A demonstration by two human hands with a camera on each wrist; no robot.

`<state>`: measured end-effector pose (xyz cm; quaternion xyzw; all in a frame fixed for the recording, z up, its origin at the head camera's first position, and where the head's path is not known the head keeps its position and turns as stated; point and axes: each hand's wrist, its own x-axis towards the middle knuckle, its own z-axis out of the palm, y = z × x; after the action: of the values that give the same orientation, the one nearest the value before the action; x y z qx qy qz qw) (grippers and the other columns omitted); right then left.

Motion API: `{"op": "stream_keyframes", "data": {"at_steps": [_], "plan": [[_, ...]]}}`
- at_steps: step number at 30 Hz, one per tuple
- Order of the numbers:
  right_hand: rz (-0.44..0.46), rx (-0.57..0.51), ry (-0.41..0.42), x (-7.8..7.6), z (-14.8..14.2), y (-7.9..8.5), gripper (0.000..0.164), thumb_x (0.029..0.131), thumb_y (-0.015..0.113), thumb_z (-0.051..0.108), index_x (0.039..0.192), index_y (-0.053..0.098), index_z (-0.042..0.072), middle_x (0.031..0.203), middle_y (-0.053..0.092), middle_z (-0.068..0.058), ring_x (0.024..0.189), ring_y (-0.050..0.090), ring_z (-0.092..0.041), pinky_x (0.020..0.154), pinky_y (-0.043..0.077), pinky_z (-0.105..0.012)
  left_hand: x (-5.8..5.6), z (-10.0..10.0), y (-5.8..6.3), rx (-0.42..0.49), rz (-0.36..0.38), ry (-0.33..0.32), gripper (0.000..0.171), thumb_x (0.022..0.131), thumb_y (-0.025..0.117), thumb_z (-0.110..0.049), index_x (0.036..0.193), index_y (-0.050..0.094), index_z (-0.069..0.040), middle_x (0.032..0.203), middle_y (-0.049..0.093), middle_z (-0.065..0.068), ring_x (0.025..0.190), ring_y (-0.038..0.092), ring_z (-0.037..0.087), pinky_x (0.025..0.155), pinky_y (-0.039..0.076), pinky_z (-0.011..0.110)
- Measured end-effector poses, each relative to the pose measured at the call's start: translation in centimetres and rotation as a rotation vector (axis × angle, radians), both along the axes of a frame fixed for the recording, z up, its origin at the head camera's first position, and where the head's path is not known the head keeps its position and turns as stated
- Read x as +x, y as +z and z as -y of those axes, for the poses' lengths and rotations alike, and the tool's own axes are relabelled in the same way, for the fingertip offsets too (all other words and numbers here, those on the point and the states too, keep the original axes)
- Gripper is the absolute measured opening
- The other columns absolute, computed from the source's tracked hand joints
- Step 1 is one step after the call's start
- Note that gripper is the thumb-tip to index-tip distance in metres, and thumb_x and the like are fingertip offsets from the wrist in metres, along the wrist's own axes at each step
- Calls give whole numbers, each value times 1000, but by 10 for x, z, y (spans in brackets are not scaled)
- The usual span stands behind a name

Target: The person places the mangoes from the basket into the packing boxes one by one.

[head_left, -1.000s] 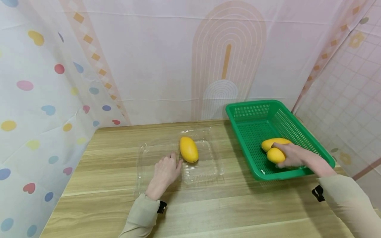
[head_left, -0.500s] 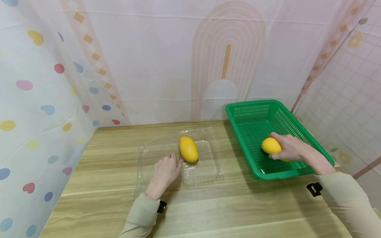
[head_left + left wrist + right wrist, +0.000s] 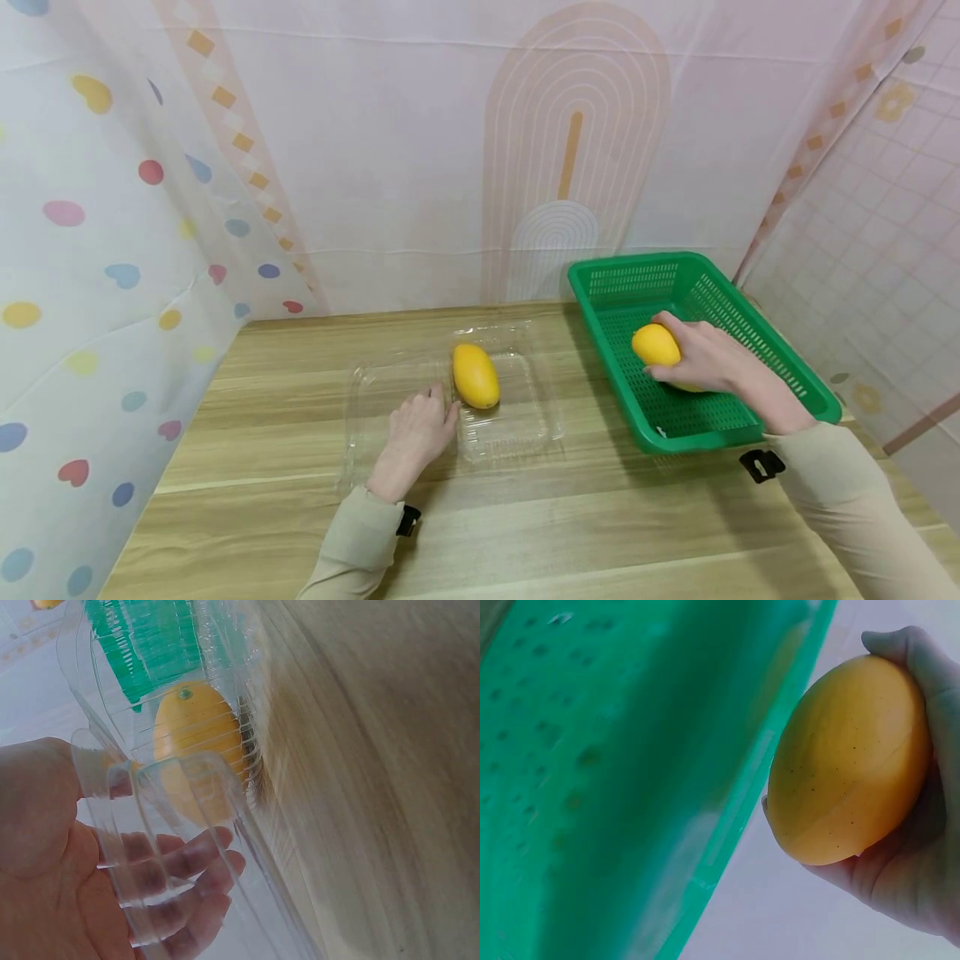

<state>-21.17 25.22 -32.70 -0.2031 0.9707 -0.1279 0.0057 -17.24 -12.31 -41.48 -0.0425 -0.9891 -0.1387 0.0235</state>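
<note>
My right hand (image 3: 708, 354) grips a yellow mango (image 3: 656, 344) over the green basket (image 3: 633, 408). In the right wrist view the thumb and fingers curl round this smooth, lightly speckled mango (image 3: 851, 761). A second mango (image 3: 688, 387) shows as a sliver beneath the hand, mostly hidden. On the table lies an unfolded clear plastic clamshell box (image 3: 502, 446). One mango (image 3: 476, 377) sits in its right half. My left hand (image 3: 420, 427) rests on the left half by the fold, fingers loosely bent, seen through clear plastic (image 3: 247, 900) in the left wrist view.
The basket stands at the table's right, near the back. A patterned curtain (image 3: 390, 167) hangs behind the wooden table (image 3: 525, 533), with more cloth on both sides. A small white scrap (image 3: 661, 432) lies in the basket's near corner.
My right hand has lifted its mango and moved left and away from me across the basket, covering most of the other mango there. The left hand and the box have stayed put.
</note>
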Motion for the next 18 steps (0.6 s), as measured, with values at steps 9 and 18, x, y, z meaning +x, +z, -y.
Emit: {"op": "stream_keyframes", "data": {"at_steps": [9, 18], "plan": [[22, -75, -66, 0, 33, 5, 60, 82, 68, 39, 127, 41, 11, 85, 61, -8, 63, 54, -16, 53, 43, -25, 0, 0, 0, 7, 5, 3, 37, 95, 53, -31, 109, 58, 3, 94, 66, 18, 81, 64, 31, 59, 53, 39], [37, -134, -75, 2, 70, 1, 64, 83, 67, 44, 131, 38, 13, 84, 59, -11, 60, 53, -18, 50, 42, -25, 1, 1, -2, 10, -45, -21, 35, 94, 54, -28, 104, 59, 5, 85, 65, 17, 72, 62, 29, 54, 51, 37]]}}
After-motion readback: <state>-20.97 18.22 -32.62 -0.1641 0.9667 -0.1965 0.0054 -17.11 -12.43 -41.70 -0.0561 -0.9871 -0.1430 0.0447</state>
